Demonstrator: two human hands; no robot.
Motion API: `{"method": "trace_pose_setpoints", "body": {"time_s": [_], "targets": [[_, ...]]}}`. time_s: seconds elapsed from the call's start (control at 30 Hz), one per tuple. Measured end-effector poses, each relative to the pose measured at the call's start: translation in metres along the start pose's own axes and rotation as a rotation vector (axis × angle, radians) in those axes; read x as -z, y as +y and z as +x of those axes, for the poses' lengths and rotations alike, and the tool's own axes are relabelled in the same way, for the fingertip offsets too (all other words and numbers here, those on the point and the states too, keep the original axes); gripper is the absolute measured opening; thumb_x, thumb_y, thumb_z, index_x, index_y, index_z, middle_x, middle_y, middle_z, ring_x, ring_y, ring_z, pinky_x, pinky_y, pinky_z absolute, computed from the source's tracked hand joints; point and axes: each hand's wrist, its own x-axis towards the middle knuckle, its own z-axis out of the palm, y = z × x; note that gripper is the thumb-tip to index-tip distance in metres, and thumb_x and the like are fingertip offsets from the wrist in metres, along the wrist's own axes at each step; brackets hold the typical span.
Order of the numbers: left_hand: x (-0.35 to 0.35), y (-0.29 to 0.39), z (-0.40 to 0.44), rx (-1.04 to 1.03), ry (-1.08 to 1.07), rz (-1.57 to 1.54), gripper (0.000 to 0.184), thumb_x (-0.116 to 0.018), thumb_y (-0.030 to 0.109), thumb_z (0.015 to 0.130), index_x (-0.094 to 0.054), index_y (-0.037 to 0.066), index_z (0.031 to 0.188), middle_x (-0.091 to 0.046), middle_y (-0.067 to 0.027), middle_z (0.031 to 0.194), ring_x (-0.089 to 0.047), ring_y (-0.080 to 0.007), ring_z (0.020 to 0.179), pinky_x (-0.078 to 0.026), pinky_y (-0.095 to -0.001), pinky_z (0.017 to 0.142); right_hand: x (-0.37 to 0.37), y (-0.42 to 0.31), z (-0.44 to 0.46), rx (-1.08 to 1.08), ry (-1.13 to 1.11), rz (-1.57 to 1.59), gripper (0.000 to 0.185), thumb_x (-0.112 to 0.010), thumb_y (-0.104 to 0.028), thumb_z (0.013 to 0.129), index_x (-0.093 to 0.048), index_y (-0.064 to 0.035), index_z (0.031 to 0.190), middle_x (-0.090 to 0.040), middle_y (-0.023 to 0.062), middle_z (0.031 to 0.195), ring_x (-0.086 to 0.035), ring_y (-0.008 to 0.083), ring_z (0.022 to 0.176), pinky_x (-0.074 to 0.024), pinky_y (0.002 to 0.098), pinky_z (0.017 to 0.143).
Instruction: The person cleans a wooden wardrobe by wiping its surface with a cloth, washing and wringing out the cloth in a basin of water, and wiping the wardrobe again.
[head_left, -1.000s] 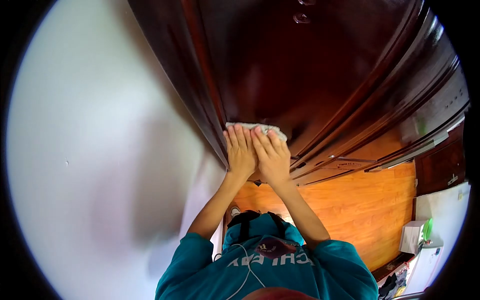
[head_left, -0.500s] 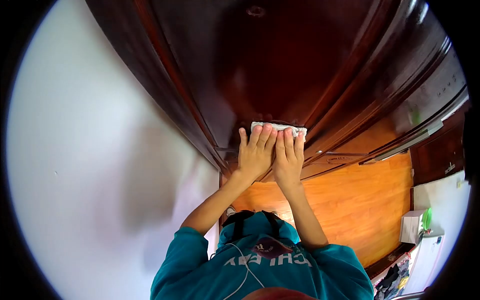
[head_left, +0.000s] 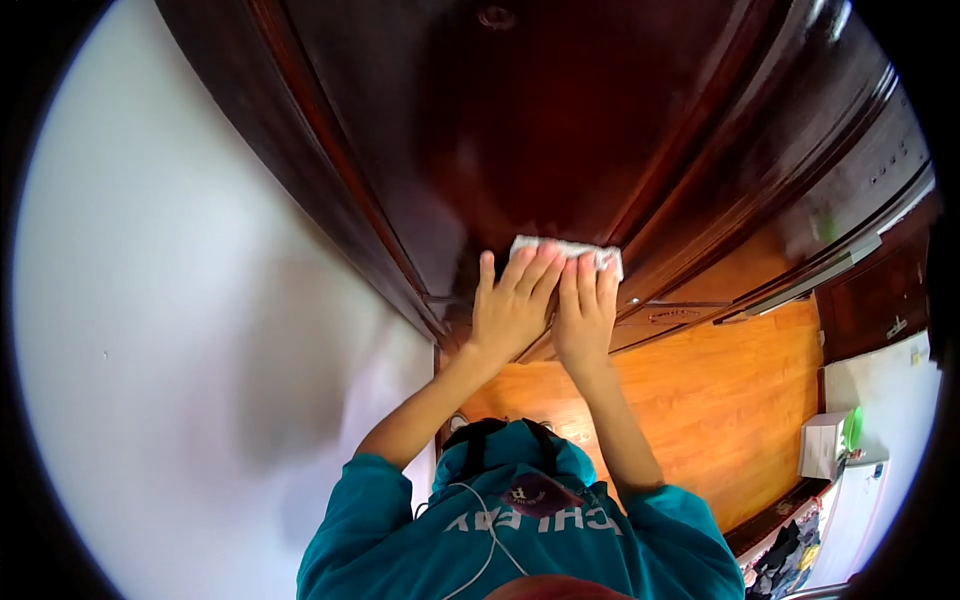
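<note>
A folded white cloth (head_left: 568, 250) lies against the glossy dark-red wooden panel (head_left: 560, 130), beneath the fingers of both hands. My left hand (head_left: 510, 300) holds it pressed to the panel with straight fingers, the thumb side standing off to the left of the cloth. Close beside it, my right hand (head_left: 584, 315) holds the right part of the cloth the same way, fingers together. The hands touch or nearly touch; the cloth's underside is hidden.
A white wall (head_left: 180, 300) rises on the left. Orange wooden floor (head_left: 700, 400) stretches to the right below the cabinet. Farther right are a white box (head_left: 822, 447) with a green item (head_left: 852, 428), a dark door (head_left: 875, 300) and a pile of clothes (head_left: 790, 560).
Both hands and the cloth have shifted slightly to the right and up across the panel. The view has also moved a little.
</note>
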Motion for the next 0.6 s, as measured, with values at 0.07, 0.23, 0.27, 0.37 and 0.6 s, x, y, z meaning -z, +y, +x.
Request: {"method": "trace_pose_setpoints", "body": {"time_s": [0.07, 0.23, 0.27, 0.37, 0.6], "targets": [[-0.003, 0.000, -0.015, 0.026, -0.041, -0.069, 0.053, -0.048, 0.030, 0.087, -0.040, 0.017, 0.138, -0.026, 0.0016, 0.149, -0.018, -0.0179, 0.139, -0.003, -0.0558, 0.111, -0.001, -0.003, -0.010, 0.013, 0.001, 0.026, 0.039, -0.049, -0.007, 0.084, -0.054, -0.0035, 0.123, -0.045, 0.0120, 0.135, -0.041, 0.0405, 0.121, -0.0345, 0.0513, 0.099], [0.012, -0.018, 0.006, -0.024, 0.060, 0.082, 0.054, -0.047, 0.030, 0.088, -0.036, 0.017, 0.140, -0.025, 0.0027, 0.150, -0.018, -0.0166, 0.140, 0.004, -0.0570, 0.110, 0.001, -0.009, 0.014, 0.063, 0.050, -0.031, 0.038, -0.054, -0.008, 0.085, -0.054, -0.0032, 0.122, -0.045, 0.0125, 0.134, -0.036, 0.0422, 0.124, -0.0369, 0.0505, 0.093], [0.018, -0.022, 0.015, -0.075, 0.108, 0.082, 0.052, -0.048, 0.028, 0.089, -0.040, 0.012, 0.138, -0.027, -0.0027, 0.149, -0.018, -0.0221, 0.140, 0.004, -0.0589, 0.109, 0.006, -0.012, 0.024, 0.066, 0.057, -0.033, 0.038, -0.054, -0.008, 0.085, -0.054, -0.0032, 0.122, -0.045, 0.0125, 0.134, -0.036, 0.0422, 0.124, -0.0369, 0.0505, 0.093], [0.030, -0.026, 0.032, -0.021, 0.143, 0.064, 0.052, -0.046, 0.032, 0.089, -0.040, 0.015, 0.138, -0.031, 0.0022, 0.147, -0.021, -0.0187, 0.139, 0.005, -0.0589, 0.109, 0.007, -0.022, 0.044, 0.067, 0.116, -0.004, 0.035, -0.053, -0.006, 0.085, -0.056, -0.0041, 0.120, -0.043, 0.0111, 0.137, -0.031, 0.0414, 0.128, -0.0369, 0.0513, 0.092], [0.047, -0.028, 0.028, -0.029, 0.123, 0.026, 0.040, -0.047, 0.024, 0.089, -0.053, 0.014, 0.127, -0.046, 0.0027, 0.138, -0.036, -0.0164, 0.132, -0.002, -0.0582, 0.110, -0.024, -0.013, 0.014, 0.098, 0.170, -0.031, 0.045, -0.058, -0.007, 0.082, -0.049, -0.0026, 0.126, -0.026, 0.0108, 0.148, -0.014, 0.0416, 0.137, -0.0273, 0.0555, 0.101]]}}
